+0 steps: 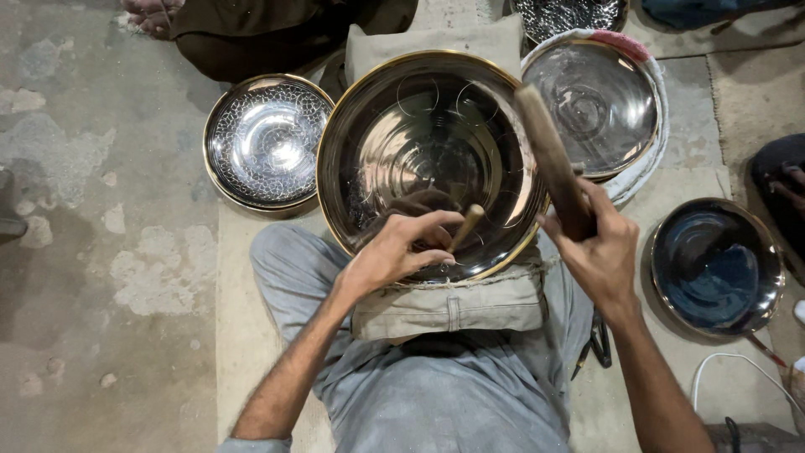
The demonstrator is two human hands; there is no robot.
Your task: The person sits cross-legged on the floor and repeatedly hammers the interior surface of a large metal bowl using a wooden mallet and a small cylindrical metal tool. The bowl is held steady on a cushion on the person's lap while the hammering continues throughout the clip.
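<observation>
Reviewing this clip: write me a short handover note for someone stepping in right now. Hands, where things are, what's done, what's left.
Left hand: holds a thin punch, tip against the inside of the large bowl.
Right hand: grips a wooden mallet, raised over the bowl.
The bowl rests tilted on a cloth pad on the lap.
Done: circle outlines show on the bowl's inner wall.
Left: most of the wall is plain, unlike the patterned bowl beside it.

metal bowls (432,159): 5 | wooden tools (553,164): 2 | hands (394,250): 2
</observation>
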